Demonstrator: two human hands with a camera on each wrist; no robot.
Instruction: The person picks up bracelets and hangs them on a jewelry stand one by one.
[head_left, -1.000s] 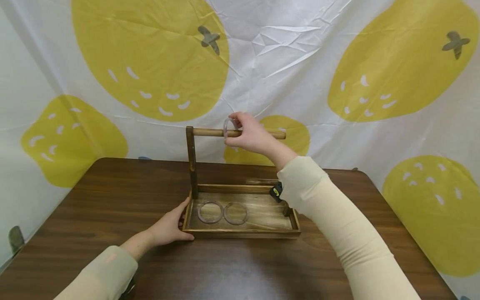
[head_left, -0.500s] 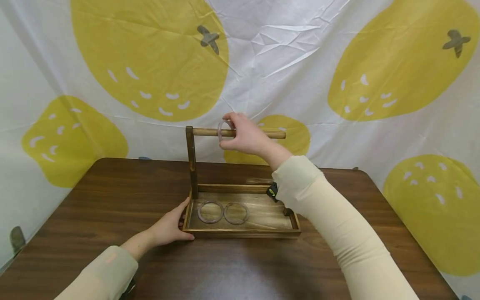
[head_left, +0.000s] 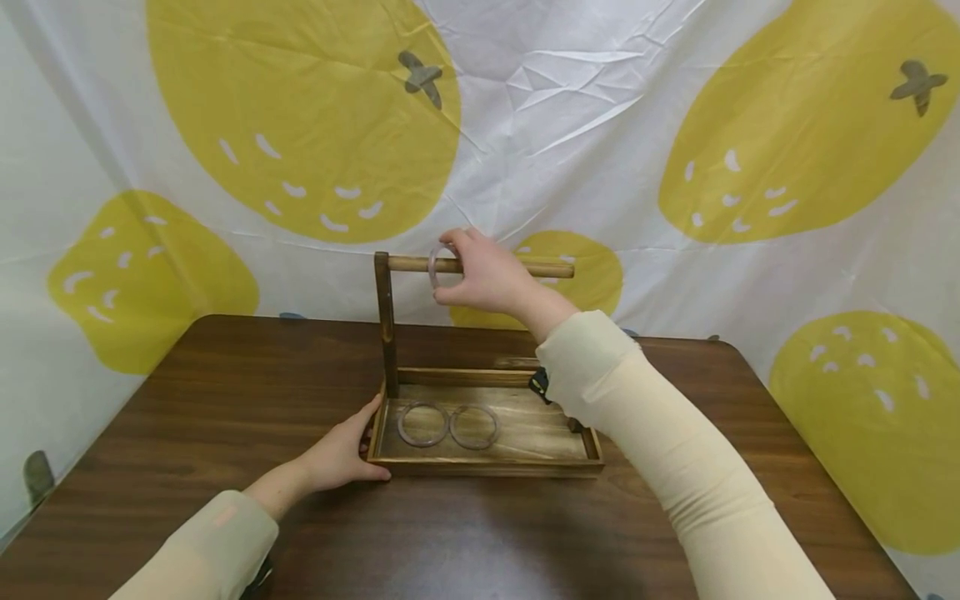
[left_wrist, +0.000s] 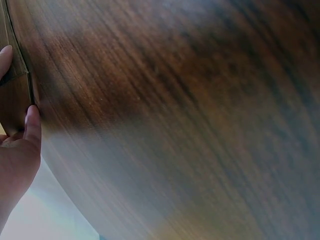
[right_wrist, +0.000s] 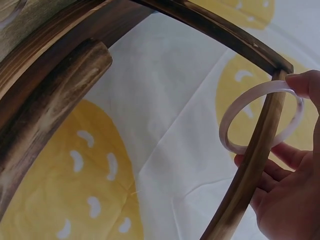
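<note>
A wooden jewelry stand (head_left: 491, 468) has a shallow tray base, one tall post and a horizontal bar (head_left: 552, 270). My right hand (head_left: 491, 271) pinches a pale translucent bangle (right_wrist: 237, 112) between thumb and fingers. In the right wrist view the bar passes through that bangle. On the tray floor, two similar bangles lie flat side by side, the left bangle (head_left: 401, 425) and the right bangle (head_left: 496, 425). At the tray's left end my left hand (head_left: 339, 452) grips the wall, thumb at the front corner; some fingers are hidden behind the wood.
A short dark wooden post (head_left: 575, 425) rises at the tray's right end, partly behind my right sleeve (head_left: 660, 425). The stand sits on a brown wooden table (head_left: 225, 400). Behind it hangs a white cloth (head_left: 570, 100) printed with yellow fruit.
My right hand has slid the held bangle leftward along the bar, closer to the tall post. The left hand and the two bangles in the tray have stayed put.
</note>
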